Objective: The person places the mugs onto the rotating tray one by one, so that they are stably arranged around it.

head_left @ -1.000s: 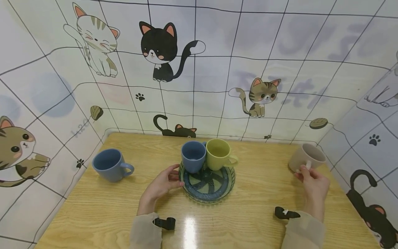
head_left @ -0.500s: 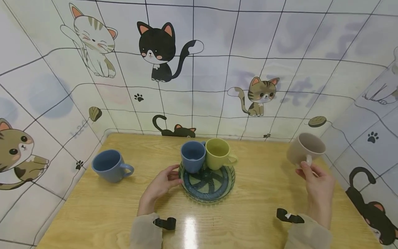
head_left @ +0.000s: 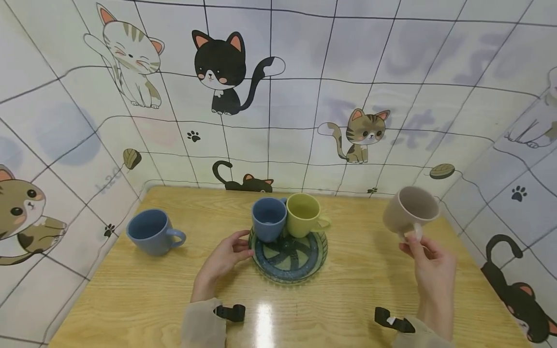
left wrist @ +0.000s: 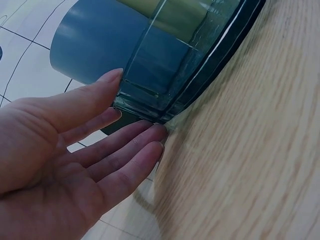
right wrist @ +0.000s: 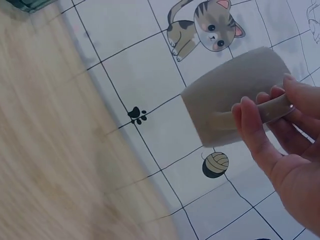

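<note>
My right hand holds a beige mug by its handle, raised over the right side of the table; the right wrist view shows fingers and thumb pinching the handle. My left hand touches the left edge of a round green glass tray, with thumb and fingertips right at its wall, the fingers mostly extended. On the tray's far part stand a blue mug and a yellow-green mug, side by side and upright. Another blue mug stands on the table at left, handle to the right.
The wooden table meets a cat-patterned wall covering at the back and both sides. Black straps are on both wrists, over beige sleeves.
My right hand has lifted the beige mug off the table at right and carried it a little to the left. My left hand has stayed at the tray's edge.
</note>
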The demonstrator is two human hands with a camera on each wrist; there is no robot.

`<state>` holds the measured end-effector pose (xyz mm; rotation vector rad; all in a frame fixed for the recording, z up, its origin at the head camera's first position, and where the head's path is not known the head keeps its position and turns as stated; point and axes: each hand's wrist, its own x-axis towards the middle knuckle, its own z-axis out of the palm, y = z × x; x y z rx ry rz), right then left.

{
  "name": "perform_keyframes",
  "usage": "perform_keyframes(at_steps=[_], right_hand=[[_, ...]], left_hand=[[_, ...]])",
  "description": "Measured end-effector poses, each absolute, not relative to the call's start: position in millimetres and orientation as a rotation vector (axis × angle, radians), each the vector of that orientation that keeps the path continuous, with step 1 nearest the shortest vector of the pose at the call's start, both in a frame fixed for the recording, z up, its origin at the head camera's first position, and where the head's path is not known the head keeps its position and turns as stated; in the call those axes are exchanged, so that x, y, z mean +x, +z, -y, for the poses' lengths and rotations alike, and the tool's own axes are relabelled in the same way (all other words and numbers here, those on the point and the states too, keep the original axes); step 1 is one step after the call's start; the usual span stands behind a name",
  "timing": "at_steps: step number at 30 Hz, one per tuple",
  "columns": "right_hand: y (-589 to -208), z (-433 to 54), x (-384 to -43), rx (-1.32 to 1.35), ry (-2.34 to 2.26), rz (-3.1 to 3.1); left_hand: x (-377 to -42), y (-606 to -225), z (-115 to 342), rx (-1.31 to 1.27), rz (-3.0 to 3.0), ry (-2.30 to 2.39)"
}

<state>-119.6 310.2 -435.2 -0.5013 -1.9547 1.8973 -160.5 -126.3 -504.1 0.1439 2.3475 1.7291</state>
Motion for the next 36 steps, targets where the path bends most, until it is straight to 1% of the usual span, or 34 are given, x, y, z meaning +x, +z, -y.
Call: perform_keyframes(at_steps=[13,23,31,36], right_hand=[[-444,-283,-106,-0.200,1.744,2.091],[-453,-265,-115,0.205,1.838,2.140],[-458,-255,-122,0.413,1.918,2.126],[-461,-253,-122,0.468,1.958,2.126]], left_hand=[[-163,-510,129,0.163,-2.328,1.732],[-163,-510,127,0.163,-2.313,1.734],[-163,-506,126,0.171,-2.299,1.728],[-163,-505,126,0.144,-2.304,1.705]])
